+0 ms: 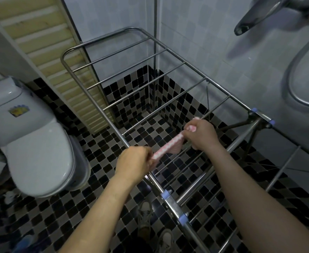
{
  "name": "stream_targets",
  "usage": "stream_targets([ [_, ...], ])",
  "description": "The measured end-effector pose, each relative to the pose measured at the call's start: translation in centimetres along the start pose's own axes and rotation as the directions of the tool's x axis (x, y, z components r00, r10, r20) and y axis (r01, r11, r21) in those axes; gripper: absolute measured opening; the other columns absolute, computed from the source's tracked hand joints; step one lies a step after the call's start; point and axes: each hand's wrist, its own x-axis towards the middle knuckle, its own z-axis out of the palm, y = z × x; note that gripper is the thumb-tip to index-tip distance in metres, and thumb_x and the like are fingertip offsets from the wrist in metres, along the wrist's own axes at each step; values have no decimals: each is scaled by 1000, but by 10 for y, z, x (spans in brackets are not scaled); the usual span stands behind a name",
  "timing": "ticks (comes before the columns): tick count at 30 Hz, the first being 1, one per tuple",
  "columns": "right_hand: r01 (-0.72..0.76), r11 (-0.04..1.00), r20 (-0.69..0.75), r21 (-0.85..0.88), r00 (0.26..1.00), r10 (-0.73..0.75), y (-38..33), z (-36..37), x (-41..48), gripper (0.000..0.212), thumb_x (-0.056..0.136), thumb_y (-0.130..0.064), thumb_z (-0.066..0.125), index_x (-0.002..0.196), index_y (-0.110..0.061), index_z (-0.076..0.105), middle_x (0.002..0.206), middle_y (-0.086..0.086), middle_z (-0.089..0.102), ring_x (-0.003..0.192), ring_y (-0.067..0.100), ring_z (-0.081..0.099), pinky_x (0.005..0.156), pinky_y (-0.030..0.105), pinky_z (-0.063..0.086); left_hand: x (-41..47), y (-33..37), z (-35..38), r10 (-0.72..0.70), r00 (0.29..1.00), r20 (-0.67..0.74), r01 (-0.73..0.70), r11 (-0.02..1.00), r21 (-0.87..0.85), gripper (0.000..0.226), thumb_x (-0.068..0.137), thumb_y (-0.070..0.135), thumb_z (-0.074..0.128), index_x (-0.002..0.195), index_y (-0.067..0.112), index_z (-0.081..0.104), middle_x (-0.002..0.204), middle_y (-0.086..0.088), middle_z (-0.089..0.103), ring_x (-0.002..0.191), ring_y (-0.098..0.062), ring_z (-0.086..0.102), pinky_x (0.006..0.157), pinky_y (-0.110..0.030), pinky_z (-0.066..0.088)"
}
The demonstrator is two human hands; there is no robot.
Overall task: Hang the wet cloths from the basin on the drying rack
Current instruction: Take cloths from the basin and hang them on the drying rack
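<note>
A pink and white checked cloth (170, 146) is stretched between my two hands just above the steel drying rack (95, 84). My left hand (134, 162) grips its near end over the rack's left side rail. My right hand (200, 135) grips the far end, bunched in the fingers, over the rack's middle rungs. A loose fold of the cloth hangs down below my right hand. The basin (296, 75) is at the right edge, only its rim and part of the bowl in view.
A white toilet (40, 143) stands at the left, close to the rack. A tap spout (256, 17) juts out at the top right above the basin. Black and grey checked tiles cover the floor. My shoes (146, 216) show below the rack's near end.
</note>
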Motion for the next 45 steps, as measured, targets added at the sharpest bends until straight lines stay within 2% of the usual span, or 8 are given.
stream_targets([
  [8, -268, 870, 109, 414, 963, 245, -1, -14, -12, 10, 89, -15, 65, 98, -13, 69, 104, 7, 64, 81, 18, 63, 62, 34, 58, -3, -1, 10, 7, 999, -35, -6, 1000, 28, 26, 94, 41, 55, 117, 32, 64, 96, 11, 72, 85, -7, 67, 84, -31, 55],
  [14, -412, 14, 399, 911, 890, 221, -5, -66, -57, 9, 87, -13, 62, 87, -5, 67, 89, 14, 71, 71, 20, 71, 49, 24, 54, -6, 8, 6, -54, 987, -150, 33, 989, -145, 23, 93, 33, 58, 114, 27, 66, 106, 11, 67, 94, -6, 61, 82, -27, 53],
  [16, -365, -189, 394, 912, 907, 149, -3, -74, -77, 11, 82, -14, 62, 85, -7, 69, 85, 14, 72, 67, 17, 67, 47, 19, 50, -8, 27, -3, -188, 973, -135, 90, 845, -528, 17, 93, 28, 58, 106, 24, 69, 101, 12, 69, 89, -4, 62, 73, -17, 49],
  [18, -327, -263, 369, 908, 921, 128, -3, -75, -91, 16, 79, -16, 62, 93, -9, 68, 90, 16, 72, 70, 16, 65, 48, 16, 47, -12, 48, -15, -272, 957, 103, 199, 353, -914, 17, 93, 26, 57, 98, 20, 72, 93, 5, 73, 85, -10, 65, 66, -19, 51],
  [21, -326, -280, 357, 903, 931, 68, -3, -79, -114, 20, 80, -19, 57, 97, -10, 63, 94, 14, 72, 78, 17, 64, 53, 16, 48, -23, 73, -16, -85, 961, 263, 258, -63, -964, 31, 88, 31, 61, 116, 19, 65, 116, 0, 70, 108, -18, 65, 83, -35, 56],
  [27, -414, -257, 391, 873, 910, -140, -6, -76, -141, 30, 88, -17, 52, 117, -9, 57, 111, 20, 66, 85, 23, 68, 58, 25, 55, -39, 110, -12, 216, 911, 352, 383, -124, -915, 54, 81, 30, 62, 134, 30, 50, 125, -4, 65, 109, -26, 65, 84, -47, 57],
  [34, -308, 201, 299, 930, 952, 74, 7, -84, -166, 52, 81, 20, 49, 122, -12, 56, 120, 19, 55, 80, 21, 61, 48, 21, 48, -46, 119, -2, -146, 942, 302, 297, -55, -953, 29, 93, 20, 58, 119, 8, 63, 103, -10, 74, 92, -25, 72, 80, -39, 59],
  [45, -348, 119, 318, 930, 924, 212, 21, -82, -180, 21, 93, -12, 57, 108, 0, 66, 97, 19, 74, 89, 29, 72, 82, 43, 56, -61, 122, -6, 135, 884, 448, 468, -217, -857, 24, 76, 14, 72, 93, -1, 65, 89, -13, 72, 80, -25, 71, 79, -38, 60],
])
